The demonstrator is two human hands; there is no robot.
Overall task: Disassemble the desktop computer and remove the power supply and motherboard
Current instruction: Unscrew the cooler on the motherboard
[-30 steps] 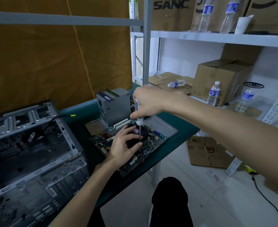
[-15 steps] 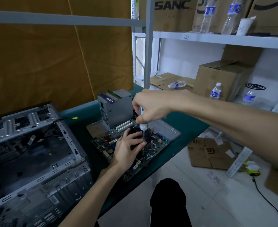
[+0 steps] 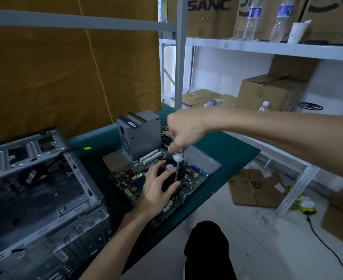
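Observation:
The green motherboard (image 3: 130,178) lies flat on the teal table, outside the case. A black cooler fan (image 3: 169,168) sits on it. My left hand (image 3: 156,190) wraps around the fan's near side. My right hand (image 3: 183,131) grips a screwdriver (image 3: 177,158) upright, with its shaft pointing down into the board beside the fan. The grey power supply (image 3: 141,134) stands on the table just behind the board. The empty metal computer case (image 3: 35,190) lies open at the left.
A grey side panel (image 3: 205,160) lies under the board's far edge. An upright shelf post (image 3: 179,57) rises behind my right hand. Cardboard boxes (image 3: 253,188) and a cable lie on the floor at the right. My dark knee (image 3: 207,251) is below the table edge (image 3: 227,178).
My view has shifted slightly. My right hand has turned a little on the screwdriver handle, and my left hand stays on the fan.

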